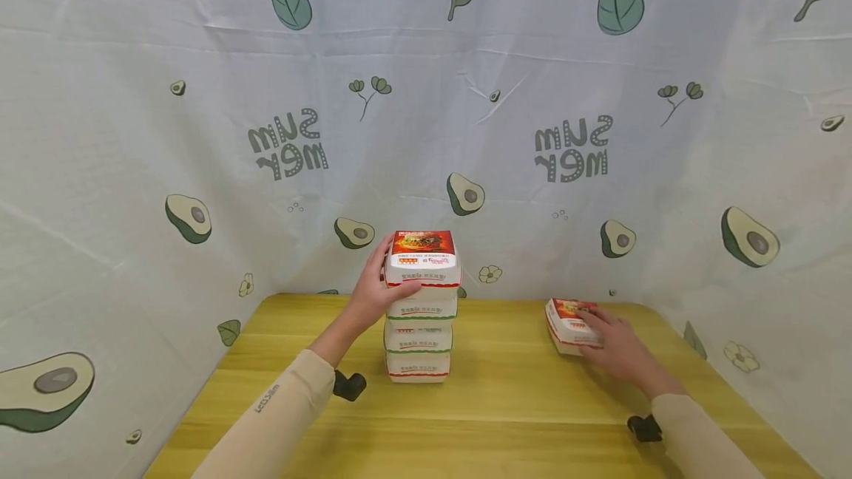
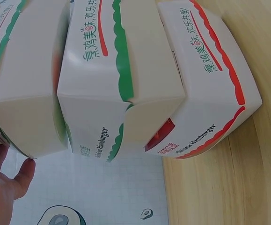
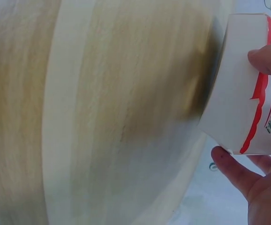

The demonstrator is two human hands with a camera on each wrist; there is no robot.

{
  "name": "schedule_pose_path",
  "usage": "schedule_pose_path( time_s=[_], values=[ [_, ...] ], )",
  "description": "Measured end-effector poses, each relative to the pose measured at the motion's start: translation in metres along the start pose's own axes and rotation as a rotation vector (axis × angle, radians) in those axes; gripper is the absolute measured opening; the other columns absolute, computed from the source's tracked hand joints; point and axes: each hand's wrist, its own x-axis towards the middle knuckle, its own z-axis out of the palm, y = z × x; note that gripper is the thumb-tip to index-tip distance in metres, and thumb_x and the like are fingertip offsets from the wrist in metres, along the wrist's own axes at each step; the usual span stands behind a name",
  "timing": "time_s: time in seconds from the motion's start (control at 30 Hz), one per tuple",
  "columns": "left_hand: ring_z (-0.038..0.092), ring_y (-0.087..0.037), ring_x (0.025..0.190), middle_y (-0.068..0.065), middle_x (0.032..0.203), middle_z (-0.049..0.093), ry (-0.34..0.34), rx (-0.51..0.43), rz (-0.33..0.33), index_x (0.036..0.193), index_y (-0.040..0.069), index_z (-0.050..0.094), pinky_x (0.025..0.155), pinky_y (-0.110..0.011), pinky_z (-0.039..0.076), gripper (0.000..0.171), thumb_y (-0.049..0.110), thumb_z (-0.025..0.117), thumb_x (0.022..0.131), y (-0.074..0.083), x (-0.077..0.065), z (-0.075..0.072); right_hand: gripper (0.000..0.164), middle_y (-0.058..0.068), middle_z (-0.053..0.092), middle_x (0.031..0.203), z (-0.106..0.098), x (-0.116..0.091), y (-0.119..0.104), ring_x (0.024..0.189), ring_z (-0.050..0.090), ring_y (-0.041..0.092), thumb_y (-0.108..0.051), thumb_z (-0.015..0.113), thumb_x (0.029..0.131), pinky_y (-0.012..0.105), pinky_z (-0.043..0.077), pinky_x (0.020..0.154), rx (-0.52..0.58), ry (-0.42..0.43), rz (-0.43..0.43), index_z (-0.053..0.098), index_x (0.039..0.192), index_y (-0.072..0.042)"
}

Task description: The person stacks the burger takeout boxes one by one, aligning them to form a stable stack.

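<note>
A tower of several white hamburger boxes stands left of the table's middle. My left hand (image 1: 373, 287) holds its top hamburger box (image 1: 422, 272), which has a red burger picture on the lid, with the thumb across the front and fingers on the left side. Below, a green-edged box (image 1: 419, 338) and a red-edged bottom box (image 1: 417, 368) show; the left wrist view has the red-edged box (image 2: 210, 70) on the wood. On the right, my right hand (image 1: 622, 350) grips a single red-edged hamburger box (image 1: 566, 327). Its thumb lies on one side of that box (image 3: 238, 84) and fingers at the other.
Both boxes and tower are on a yellowish wooden table (image 1: 506, 390). A pale curtain (image 1: 413, 146) printed with avocados and leaves hangs behind the table and along its sides. Small black wrist devices show beside the left sleeve (image 1: 286, 405) and right sleeve (image 1: 699, 435).
</note>
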Motion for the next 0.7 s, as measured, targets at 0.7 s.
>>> schedule_pose_path(
  time_s=[0.7],
  values=[
    [0.052,-0.028,0.121,-0.004,0.15,0.034,0.001,-0.002,0.011,0.16,0.035,0.018,0.089,-0.038,0.055,0.096,0.033,0.079,0.086,0.001,0.0,0.001,0.074,0.031,0.038,0.151,-0.028,0.007,-0.022,0.124,0.042,0.057,-0.029,0.078,0.087,0.072,0.041,0.095,0.027,0.086,-0.076,0.045,0.148,-0.005]
  ],
)
